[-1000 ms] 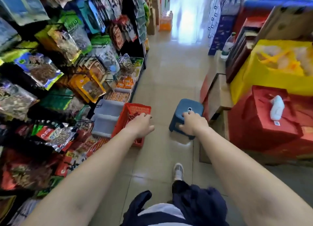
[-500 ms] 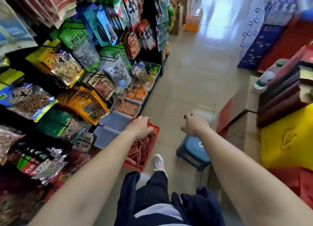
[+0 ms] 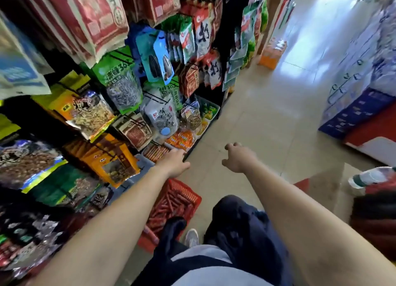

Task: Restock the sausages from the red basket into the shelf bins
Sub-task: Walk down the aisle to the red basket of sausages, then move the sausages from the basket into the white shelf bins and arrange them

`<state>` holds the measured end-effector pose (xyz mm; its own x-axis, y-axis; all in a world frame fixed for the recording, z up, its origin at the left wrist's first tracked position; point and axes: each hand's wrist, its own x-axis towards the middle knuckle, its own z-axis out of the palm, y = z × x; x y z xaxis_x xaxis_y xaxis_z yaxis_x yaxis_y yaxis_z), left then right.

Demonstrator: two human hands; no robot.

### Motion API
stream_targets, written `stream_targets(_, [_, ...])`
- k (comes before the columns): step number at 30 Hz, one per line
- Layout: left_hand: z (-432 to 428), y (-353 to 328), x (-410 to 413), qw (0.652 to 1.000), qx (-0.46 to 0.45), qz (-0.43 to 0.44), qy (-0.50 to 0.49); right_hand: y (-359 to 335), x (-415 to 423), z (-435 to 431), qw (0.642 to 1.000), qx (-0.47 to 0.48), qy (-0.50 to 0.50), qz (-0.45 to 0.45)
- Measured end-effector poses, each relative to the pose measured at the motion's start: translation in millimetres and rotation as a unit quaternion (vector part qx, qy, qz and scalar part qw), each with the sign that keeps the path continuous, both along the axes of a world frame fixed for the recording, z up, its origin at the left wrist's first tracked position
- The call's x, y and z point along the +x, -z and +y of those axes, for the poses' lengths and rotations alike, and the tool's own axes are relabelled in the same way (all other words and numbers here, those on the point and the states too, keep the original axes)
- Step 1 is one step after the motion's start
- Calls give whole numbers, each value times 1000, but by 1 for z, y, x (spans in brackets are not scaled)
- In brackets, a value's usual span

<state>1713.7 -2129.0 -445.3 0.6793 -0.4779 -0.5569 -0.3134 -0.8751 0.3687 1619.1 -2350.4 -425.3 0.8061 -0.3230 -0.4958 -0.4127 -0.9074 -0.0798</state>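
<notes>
While the sausages (image 3: 171,208) lie in the red basket (image 3: 184,190) by my feet, I judge them light, slick and bendy, so I'd grab mid-length. My right hand (image 3: 237,159) hangs loose and empty; my left hand (image 3: 173,163) I cannot tell.

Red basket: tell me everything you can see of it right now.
The red basket looks like moulded plastic, with slotted walls and a plain rim. It stands upright on the tiled floor below the shelf bins, beside the person's dark trouser leg, which hides its near corner. Red-wrapped sausages lie heaped inside. The left forearm crosses above its left side; neither hand touches it.
</notes>
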Motion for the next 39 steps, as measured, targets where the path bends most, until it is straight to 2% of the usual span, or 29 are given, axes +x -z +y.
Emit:
stream_targets(5, [14,10,40,995,-13,11,-94,0,84,4,995,-17,-96,5])
stream_targets(10, [35,21,59,974,9,1,-227,18,163,28,974,-3,-223,33])
stream_targets(16, [44,33,51,924,50,24,-378,42,209,78,897,53,-431,86])
stream_targets(18, [41,33,44,905,36,36,-422,52,213,90,873,63,-475,94])
stream_targets(21, [45,34,25,874,7,48,-484,67,210,99,852,54,-507,117])
stream_targets(24, [64,49,-8,856,35,53,-513,89,199,104,846,64,-510,144])
stream_targets(31, [114,163,-77,833,67,72,-545,179,182,163,831,71,-534,137])
stream_targets(36, [144,307,-103,809,46,92,-579,311,160,209,803,53,-577,138])
stream_targets(39, [151,396,-109,816,47,101,-568,409,147,220,797,38,-588,135])
